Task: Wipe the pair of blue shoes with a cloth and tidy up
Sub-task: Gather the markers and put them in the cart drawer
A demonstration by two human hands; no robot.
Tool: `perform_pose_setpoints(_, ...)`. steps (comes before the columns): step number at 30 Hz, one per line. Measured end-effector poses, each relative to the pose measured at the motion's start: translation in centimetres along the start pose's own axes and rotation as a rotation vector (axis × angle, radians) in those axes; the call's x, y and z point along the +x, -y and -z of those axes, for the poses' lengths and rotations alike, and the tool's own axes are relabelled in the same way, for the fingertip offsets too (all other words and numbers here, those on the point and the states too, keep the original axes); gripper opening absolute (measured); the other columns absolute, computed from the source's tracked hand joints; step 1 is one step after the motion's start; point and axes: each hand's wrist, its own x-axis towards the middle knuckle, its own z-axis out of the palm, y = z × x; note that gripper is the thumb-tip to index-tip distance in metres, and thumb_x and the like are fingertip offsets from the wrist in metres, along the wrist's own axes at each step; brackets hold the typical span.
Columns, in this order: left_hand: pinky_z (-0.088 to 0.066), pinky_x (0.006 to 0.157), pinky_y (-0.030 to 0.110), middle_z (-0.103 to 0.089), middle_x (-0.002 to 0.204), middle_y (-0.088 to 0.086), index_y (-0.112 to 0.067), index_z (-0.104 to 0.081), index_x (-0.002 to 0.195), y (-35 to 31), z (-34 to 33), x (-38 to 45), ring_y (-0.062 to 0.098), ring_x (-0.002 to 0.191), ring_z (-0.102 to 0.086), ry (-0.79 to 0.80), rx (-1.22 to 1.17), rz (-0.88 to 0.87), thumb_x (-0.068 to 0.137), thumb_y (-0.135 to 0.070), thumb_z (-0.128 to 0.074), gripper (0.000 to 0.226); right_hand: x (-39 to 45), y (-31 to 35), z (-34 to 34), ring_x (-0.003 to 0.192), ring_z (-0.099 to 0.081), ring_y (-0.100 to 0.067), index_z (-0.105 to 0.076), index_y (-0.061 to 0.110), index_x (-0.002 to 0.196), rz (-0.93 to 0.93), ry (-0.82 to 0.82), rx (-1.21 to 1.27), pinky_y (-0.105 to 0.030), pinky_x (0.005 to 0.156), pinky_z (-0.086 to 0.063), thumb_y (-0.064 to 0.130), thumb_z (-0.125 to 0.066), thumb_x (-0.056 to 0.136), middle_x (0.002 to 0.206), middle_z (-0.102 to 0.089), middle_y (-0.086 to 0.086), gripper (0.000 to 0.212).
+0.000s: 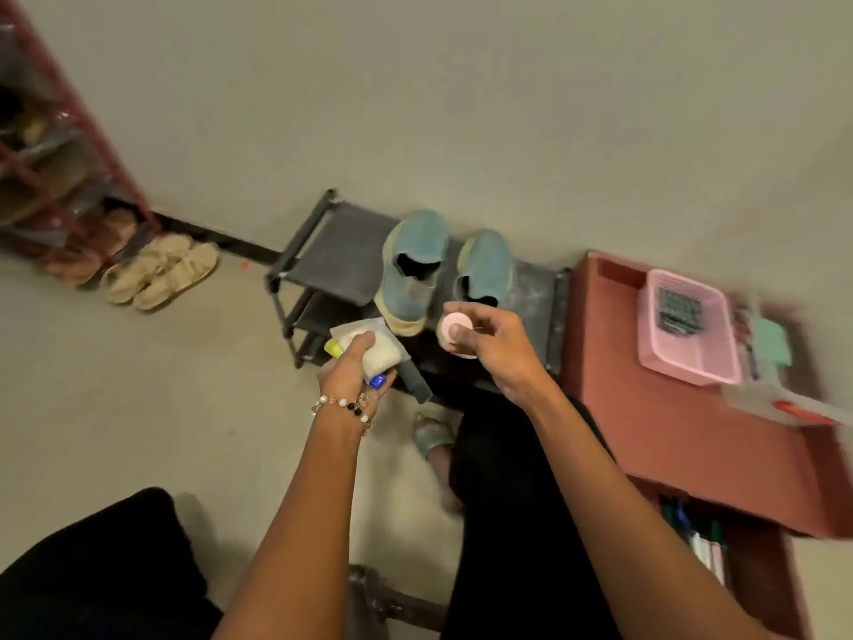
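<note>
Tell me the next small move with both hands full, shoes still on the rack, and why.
Probably set the pink round lid from the right hand into the pink basket. The left hand already grips the white cloth with other small items, and the blue shoes sit on the dark rack; a free hand could steady a shoe.
</note>
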Motion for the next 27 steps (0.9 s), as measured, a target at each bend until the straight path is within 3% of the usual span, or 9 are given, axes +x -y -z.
perform_pose_setpoints(4,-0.054,0.069,0.043,-0.065,0.102,0.013,-0.011,-0.058,0.095,5.9,-7.9,-5.4,0.028,0.092,-0.064,0.199,0.052,0.088,0.083,-0.011,-0.070,0.017,-7.0,0.9,11.0,0.087,-0.061,-0.012,-0.067,0.012,0.106,0.040,-0.210,0.161,-0.025,0.073,-0.055,-0.009,-0.060,0.083,0.096,-0.065,-0.004,0.032)
perform_pose_setpoints(8,-0.054,0.067,0.044,-0.067,0.096,0.013,-0.010,-0.058,0.093,13.5,-13.8,-9.8,0.027,0.088,-0.065,0.323,0.173,0.191,0.084,-0.006,-0.068,0.013,-13.2,-2.9,20.5,0.083,-0.063,-0.015,-0.066,0.013,0.105,-0.025,-0.434,0.289,-0.023,0.067,-0.056,-0.010,-0.061,0.082,0.092,-0.064,-0.005,0.032)
perform_pose_setpoints(14,-0.056,0.071,0.047,-0.067,0.099,0.016,-0.007,-0.060,0.099,23.8,-16.9,-12.6,0.031,0.091,-0.066,0.362,0.431,0.382,0.083,-0.004,-0.069,0.019,-18.9,-14.1,28.5,0.077,-0.063,-0.021,-0.059,0.000,0.109,-0.412,-0.742,0.265,-0.025,0.059,-0.052,-0.010,-0.068,0.076,0.090,-0.066,-0.012,0.035)
perform_pose_setpoints(17,-0.055,0.070,0.045,-0.066,0.097,0.013,-0.010,-0.059,0.096,27.2,-16.4,-12.2,0.026,0.083,-0.065,0.322,0.587,0.457,0.082,-0.008,-0.071,0.020,-18.8,-20.2,30.5,0.087,-0.063,-0.034,-0.062,-0.008,0.101,-0.592,-0.869,0.154,-0.040,0.072,-0.056,-0.010,-0.073,0.071,0.101,-0.065,-0.021,0.031)
perform_pose_setpoints(19,-0.053,0.080,0.046,-0.064,0.088,0.011,-0.011,-0.056,0.088,28.3,-16.4,-11.5,0.023,0.077,-0.062,0.299,0.693,0.480,0.083,-0.009,-0.070,0.015,-18.0,-23.3,31.4,0.093,-0.064,-0.035,-0.067,-0.005,0.096,-0.674,-0.901,0.008,-0.046,0.084,-0.053,-0.002,-0.080,0.068,0.103,-0.067,-0.023,0.030)
perform_pose_setpoints(21,-0.051,0.086,0.044,-0.061,0.081,0.008,-0.012,-0.053,0.083,28.8,-16.7,-10.5,0.021,0.074,-0.059,0.296,0.786,0.482,0.086,-0.010,-0.067,0.015,-17.1,-25.3,31.8,0.097,-0.064,-0.032,-0.069,-0.001,0.098,-0.736,-0.870,-0.172,-0.036,0.085,-0.051,0.009,-0.082,0.069,0.103,-0.069,-0.020,0.033)
perform_pose_setpoints(27,-0.055,0.065,0.040,-0.065,0.085,0.008,-0.013,-0.057,0.085,30.7,-18.5,-7.3,0.021,0.075,-0.063,0.281,0.886,0.455,0.082,-0.012,-0.072,0.016,-14.4,-27.9,32.3,0.103,-0.062,-0.035,-0.067,-0.003,0.103,-0.867,-0.815,-0.366,-0.033,0.081,-0.047,0.013,-0.078,0.075,0.107,-0.067,-0.021,0.034)
